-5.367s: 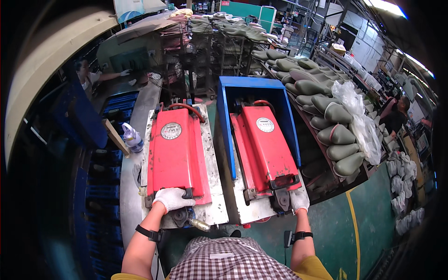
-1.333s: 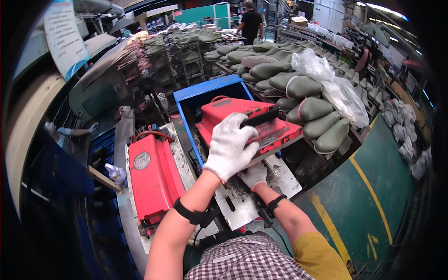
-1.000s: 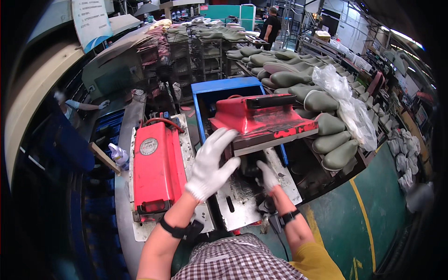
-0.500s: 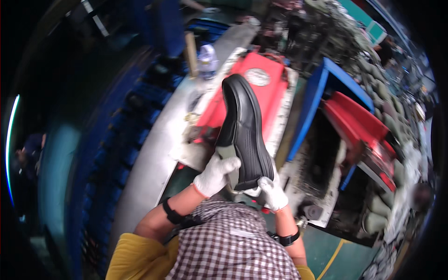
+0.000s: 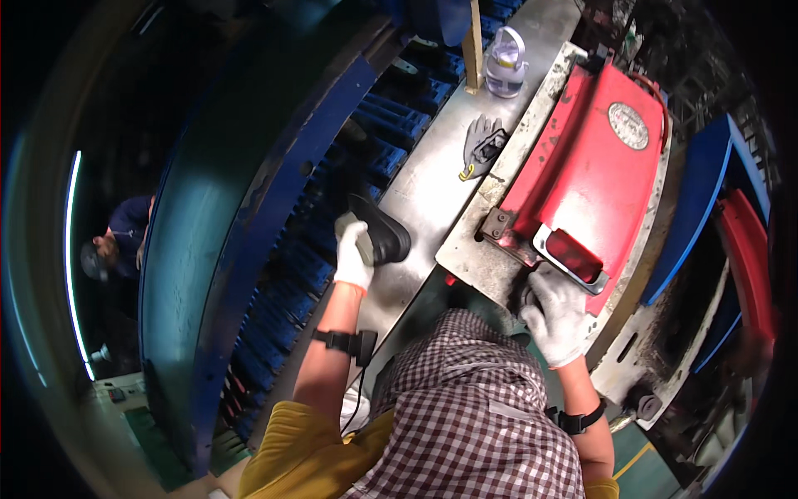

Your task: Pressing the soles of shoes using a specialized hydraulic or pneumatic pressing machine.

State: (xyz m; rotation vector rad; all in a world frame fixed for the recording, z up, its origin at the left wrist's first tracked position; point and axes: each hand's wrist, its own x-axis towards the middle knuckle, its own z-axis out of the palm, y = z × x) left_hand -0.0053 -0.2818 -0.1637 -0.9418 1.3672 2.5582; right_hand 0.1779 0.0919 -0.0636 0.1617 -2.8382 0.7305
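My left hand (image 5: 352,254), in a white glove, is closed on a black shoe sole (image 5: 384,233) with a greyish-green piece along its side. It holds the sole over the edge of the metal bench. My right hand (image 5: 555,314), also in a white glove, is at the front of the red machine cover (image 5: 611,179), just below its framed handle (image 5: 573,254). The right fingers are bent there, and what they grip is partly hidden. The cover lies lowered on a worn pale base (image 5: 474,262).
On the metal bench (image 5: 432,183) lie a grey glove (image 5: 482,145) and a clear bottle (image 5: 505,66) with a loop handle. A blue machine (image 5: 274,183) with rows of blue parts runs along the left. Further right are a blue panel (image 5: 690,208) and another red cover (image 5: 744,258). Another person (image 5: 125,237) is far left.
My left hand has carried the sole left, over the bench. My right hand has let go of it and moved to the red cover's front. The view has turned left.
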